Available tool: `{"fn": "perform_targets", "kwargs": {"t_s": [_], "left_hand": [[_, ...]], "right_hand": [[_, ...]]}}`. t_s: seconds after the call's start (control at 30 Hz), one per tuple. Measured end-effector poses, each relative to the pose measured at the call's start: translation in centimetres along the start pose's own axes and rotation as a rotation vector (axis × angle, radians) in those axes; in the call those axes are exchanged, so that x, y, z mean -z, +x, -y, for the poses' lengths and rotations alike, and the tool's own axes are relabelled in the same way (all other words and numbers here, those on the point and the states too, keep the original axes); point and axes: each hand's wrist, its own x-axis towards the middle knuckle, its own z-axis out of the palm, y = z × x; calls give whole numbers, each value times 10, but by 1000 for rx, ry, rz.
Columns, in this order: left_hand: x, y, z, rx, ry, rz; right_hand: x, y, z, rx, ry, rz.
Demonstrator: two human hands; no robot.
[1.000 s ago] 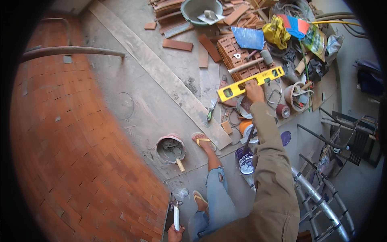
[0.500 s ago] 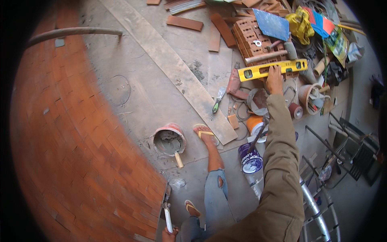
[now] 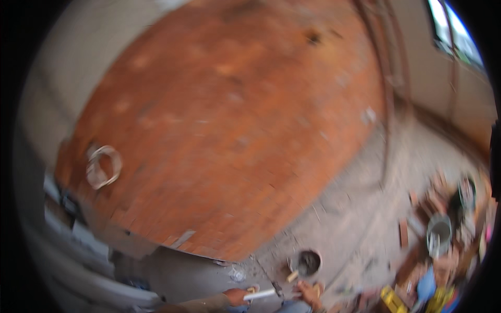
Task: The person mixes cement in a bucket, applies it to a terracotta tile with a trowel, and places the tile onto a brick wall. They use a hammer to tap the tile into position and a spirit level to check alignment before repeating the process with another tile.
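At the lower edge, my left hand is closed around a long white tool handle; what kind of tool it is cannot be made out. My right hand is a little to the right, blurred, with its fingers apart and nothing seen in them. Just beyond it stands a bucket of grey mortar, a pale wooden handle leaning out over its rim. The yellow spirit level lies at the lower right, away from both hands. A curved surface of orange tiles fills the middle of the view.
A coil of pale cable lies on the tiles at the left. Bricks, a grey bucket and a yellow bag crowd the right side. A brown curved bar rises by the tiles' far right edge.
My view has swung left over the tiles. My right hand has let go of the spirit level and come back near the mortar bucket. The white-handled tool is still in my left hand.
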Motion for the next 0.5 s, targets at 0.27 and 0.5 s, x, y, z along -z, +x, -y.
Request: {"fn": "perform_targets", "kwargs": {"t_s": [0.27,0.5], "left_hand": [[-24,15,31,29,-92,-431],[82,-76,-3,101,-91,-640]], "right_hand": [[-171,-38,138,145,-731,260],[-251,25,179,317,-705,229]]}}
